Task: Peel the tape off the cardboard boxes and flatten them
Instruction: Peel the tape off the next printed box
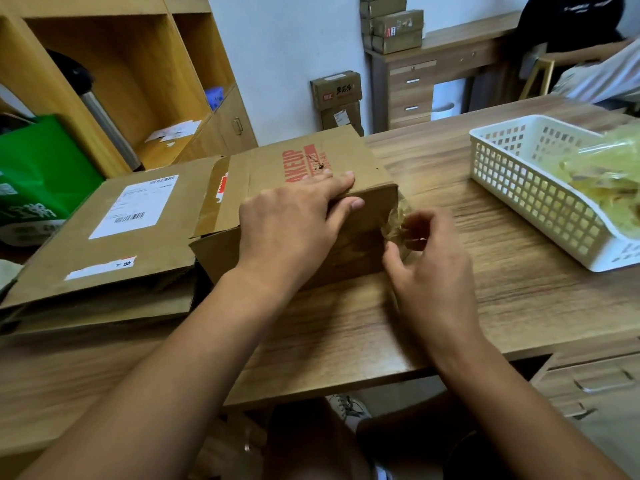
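Presses the left hand [287, 230] down on top of the cardboard box [311, 157], fingers mostly straight on the top, thumb hooked over the near edge. Pinches a shiny, crumpled clump of clear tape [396, 220] in the right hand [426, 268], right at the near right corner of the box; stuck to the card or only touching it, cannot tell. Holds both hands close together, not touching. Box on a wooden table [346, 334], smooth, with streaky brown lines. Dull brown stiff card, red letters on top, sharp straight edges, one end flap loose on the left. Just beside that flap, a flat sheet of cardboard [104, 244] with white paper labels, lying low. Past it, far left, a soft green bag [41, 174]. On the right, well apart from the box, a white plastic basket [519, 181] with rows of square holes and rounded corners, holding yellowish, crinkly tape scraps [602, 174]. Bare wood between box and basket. Bare wood too from the box to the straight near edge of the table.
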`<state>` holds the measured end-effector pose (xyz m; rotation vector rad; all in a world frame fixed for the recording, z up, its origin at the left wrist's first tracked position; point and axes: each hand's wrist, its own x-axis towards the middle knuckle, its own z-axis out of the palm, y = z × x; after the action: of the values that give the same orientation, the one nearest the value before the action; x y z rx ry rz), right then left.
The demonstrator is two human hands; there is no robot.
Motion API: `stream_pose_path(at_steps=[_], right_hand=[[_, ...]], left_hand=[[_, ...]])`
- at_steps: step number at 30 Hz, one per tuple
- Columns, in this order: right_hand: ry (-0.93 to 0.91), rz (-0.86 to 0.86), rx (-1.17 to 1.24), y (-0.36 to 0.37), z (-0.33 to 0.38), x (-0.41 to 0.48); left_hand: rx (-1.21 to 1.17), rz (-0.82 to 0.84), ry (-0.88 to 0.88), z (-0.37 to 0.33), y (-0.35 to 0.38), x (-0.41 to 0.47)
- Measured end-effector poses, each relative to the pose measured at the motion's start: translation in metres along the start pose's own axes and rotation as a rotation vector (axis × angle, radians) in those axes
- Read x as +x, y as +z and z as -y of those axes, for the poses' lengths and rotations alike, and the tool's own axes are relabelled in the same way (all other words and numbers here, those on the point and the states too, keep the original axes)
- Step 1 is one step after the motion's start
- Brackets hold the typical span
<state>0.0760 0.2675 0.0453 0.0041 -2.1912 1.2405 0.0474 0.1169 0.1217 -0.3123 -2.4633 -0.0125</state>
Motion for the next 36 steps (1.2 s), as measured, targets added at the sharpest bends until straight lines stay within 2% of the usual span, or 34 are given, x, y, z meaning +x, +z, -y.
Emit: stream_pose_path(at_steps=[7, 12, 18, 27, 30, 32, 36], right_hand=[[-0.097, 0.003, -0.004, -0.007, -0.008, -0.002], [-0.209, -0.042, -0.051, -0.008, -0.010, -0.009], [-0.246, -0.036, -0.059, -0.008, -0.010, -0.017], [-0.310, 0.145, 0.059, -0.002, 0.004, -0.033], [-0.409, 0.317, 0.044, 0.000, 0.020, -0.047], [-0.388, 0.403, 0.079, 0.001, 0.025, -0.053], [-0.383, 0.422, 0.099, -0.008, 0.022, -0.047]], left_hand=[[0.051, 0.076, -0.008, 0.005, -0.009, 0.005], [0.007, 0.075, -0.039, 0.002, -0.001, 0.002], [0.021, 0.052, -0.040, -0.006, -0.001, 0.001], [0.054, 0.119, -0.060, -0.010, -0.002, 0.004], [0.037, 0.136, -0.078, -0.007, -0.002, 0.007], [0.016, 0.143, -0.075, -0.004, -0.002, 0.008], [-0.012, 0.170, -0.068, 0.003, -0.003, 0.012]])
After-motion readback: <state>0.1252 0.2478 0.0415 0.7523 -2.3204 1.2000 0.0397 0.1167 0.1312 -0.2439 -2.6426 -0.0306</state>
